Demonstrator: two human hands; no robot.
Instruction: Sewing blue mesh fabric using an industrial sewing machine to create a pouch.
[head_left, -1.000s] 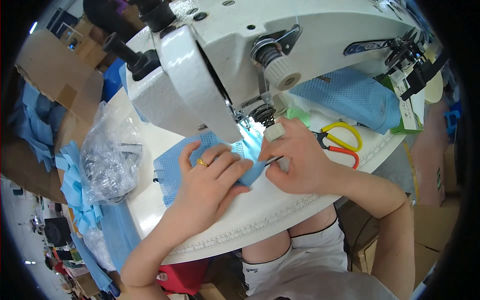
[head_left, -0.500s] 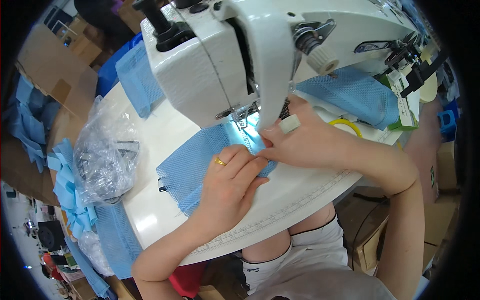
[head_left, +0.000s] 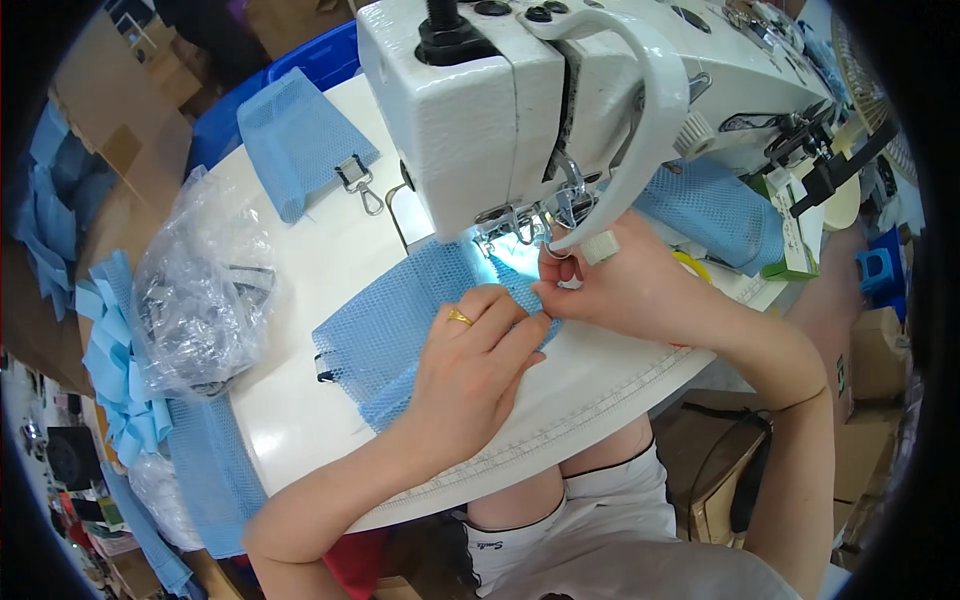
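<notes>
A piece of light blue mesh fabric (head_left: 400,310) lies on the white sewing machine table, its far edge under the lit needle area (head_left: 505,250). My left hand (head_left: 470,370), with a gold ring, presses on the mesh, its fingertips closed together at the near edge. Close beside it, my right hand (head_left: 625,285) pinches the mesh edge between thumb and curled fingers, just right of the presser foot. A pale band wraps one of its fingers. The white sewing machine (head_left: 460,130) stands over both hands and partly hides the seam.
At the far left lies another blue mesh piece (head_left: 300,140) with a metal swivel clip (head_left: 358,182). Left are a clear plastic bag (head_left: 200,300) and blue strips (head_left: 125,370). More mesh (head_left: 710,215) and a green box (head_left: 795,240) sit right. A ruler scale (head_left: 560,435) runs along the table's front edge.
The view has shifted, bringing the machine head rightward and the metal clip into sight. My right fingers are more curled at the mesh edge. My left hand stays on the fabric.
</notes>
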